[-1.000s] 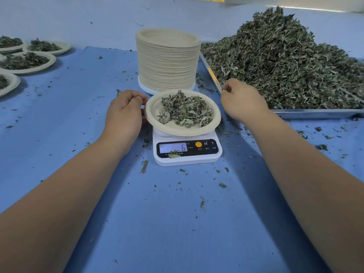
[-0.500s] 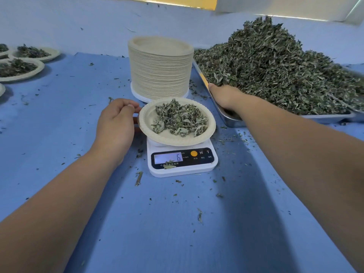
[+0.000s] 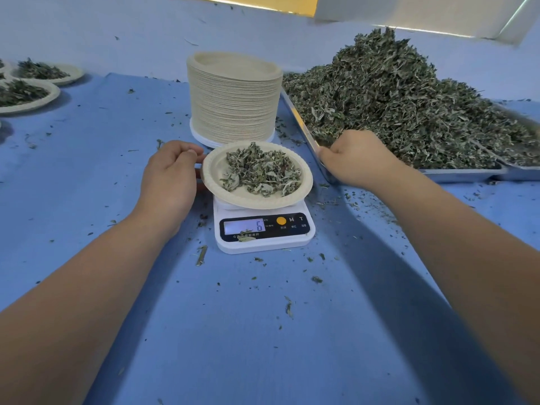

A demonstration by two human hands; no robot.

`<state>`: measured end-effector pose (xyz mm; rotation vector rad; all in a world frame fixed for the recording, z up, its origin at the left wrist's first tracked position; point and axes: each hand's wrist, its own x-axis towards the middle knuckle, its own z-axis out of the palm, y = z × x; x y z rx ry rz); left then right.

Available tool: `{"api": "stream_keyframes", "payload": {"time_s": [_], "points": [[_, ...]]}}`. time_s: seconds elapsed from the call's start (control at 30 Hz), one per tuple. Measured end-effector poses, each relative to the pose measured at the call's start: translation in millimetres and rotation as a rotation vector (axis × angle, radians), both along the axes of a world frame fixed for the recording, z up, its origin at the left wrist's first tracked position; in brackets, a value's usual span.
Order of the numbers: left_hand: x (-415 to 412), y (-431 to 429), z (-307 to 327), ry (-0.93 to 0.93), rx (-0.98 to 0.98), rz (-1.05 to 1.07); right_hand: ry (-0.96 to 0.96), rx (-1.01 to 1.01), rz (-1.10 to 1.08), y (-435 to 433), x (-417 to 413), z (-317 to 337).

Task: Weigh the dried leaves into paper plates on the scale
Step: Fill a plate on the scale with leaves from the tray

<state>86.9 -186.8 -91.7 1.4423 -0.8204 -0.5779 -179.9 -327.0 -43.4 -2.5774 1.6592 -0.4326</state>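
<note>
A white digital scale (image 3: 264, 239) stands on the blue cloth and its display reads 6. On it sits a paper plate (image 3: 212, 173) with a small heap of dried leaves (image 3: 261, 171). My left hand (image 3: 171, 175) is beside the plate, with its curled fingers and thumb pinching the plate's left rim. My right hand (image 3: 358, 160) reaches over the near left corner of the metal tray (image 3: 461, 172). Its curled fingers dig into the edge of the big pile of dried leaves (image 3: 409, 106); the fingertips are hidden.
A tall stack of empty paper plates (image 3: 233, 97) stands just behind the scale. Filled plates (image 3: 32, 98) lie at the far left. Loose leaf crumbs dot the blue cloth (image 3: 263, 331) around the scale.
My right hand has moved from beside the plate to the tray corner and into the leaf pile. My left hand has stayed at the plate's rim; the display reads 6 throughout.
</note>
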Motion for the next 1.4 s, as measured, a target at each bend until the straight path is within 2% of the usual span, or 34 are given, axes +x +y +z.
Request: {"api": "stream_keyframes", "payload": {"time_s": [0.1,0.17,0.27,0.53,0.73,0.83,0.93,1.0,1.1,1.2,1.4], "points": [[-1,1,1,0.012,-0.008,-0.002,-0.078,-0.062,-0.003,-1,-6,-1],[0,2,3,0.03,-0.013,0.004,-0.01,-0.056,-0.023,-3,-8,1],[2,3,5,0.068,-0.015,0.013,0.191,0.09,-0.043,-10,-8,-1],[2,1,3,0.036,0.001,-0.004,0.312,0.319,-0.2,-19,-8,7],[1,0,2,0.027,0.007,-0.012,0.293,0.209,-0.089,-13,3,10],[1,0,3,0.025,0.003,-0.009,0.197,0.169,-0.042,-8,4,12],[1,0,3,0.027,0.004,-0.003,0.121,0.051,-0.101,-11,1,19],[1,1,3,0.031,-0.003,-0.005,0.154,0.013,-0.2,-16,-5,22],[1,2,3,0.034,-0.005,-0.007,0.273,0.169,-0.314,-27,-16,18],[1,1,2,0.023,0.0,-0.013,0.294,0.309,-0.302,-32,-21,8],[1,1,3,0.037,-0.002,-0.007,0.301,0.359,-0.23,-36,-19,9]]}}
